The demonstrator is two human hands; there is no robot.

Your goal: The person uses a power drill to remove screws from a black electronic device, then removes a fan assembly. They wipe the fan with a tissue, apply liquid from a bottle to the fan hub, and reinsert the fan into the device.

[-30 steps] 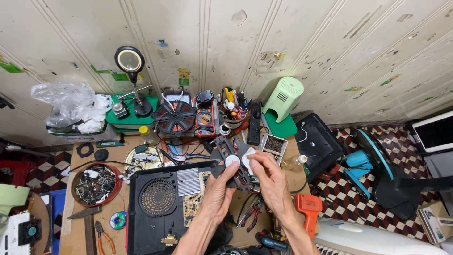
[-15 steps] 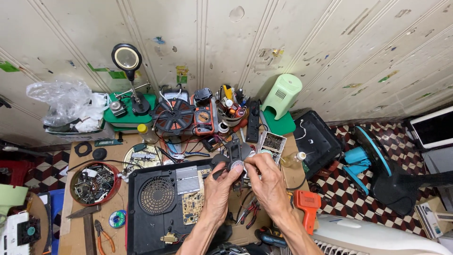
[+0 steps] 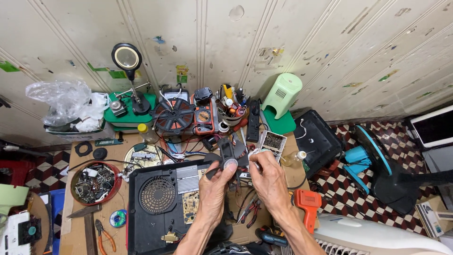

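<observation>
Your left hand (image 3: pixel 213 185) and right hand (image 3: pixel 270 175) both close fingers on a small black fan (image 3: pixel 230 154), held above the desk (image 3: pixel 75 236), beside the opened black cooker (image 3: pixel 163 203). A green sticker (image 3: pixel 9 66) marks the wall.

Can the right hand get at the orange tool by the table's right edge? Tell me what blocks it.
Probably yes. The right hand is up at the small dark fan part that both hands hold; the orange tool lies uncovered beside that forearm. The hand would first have to let go.
</observation>
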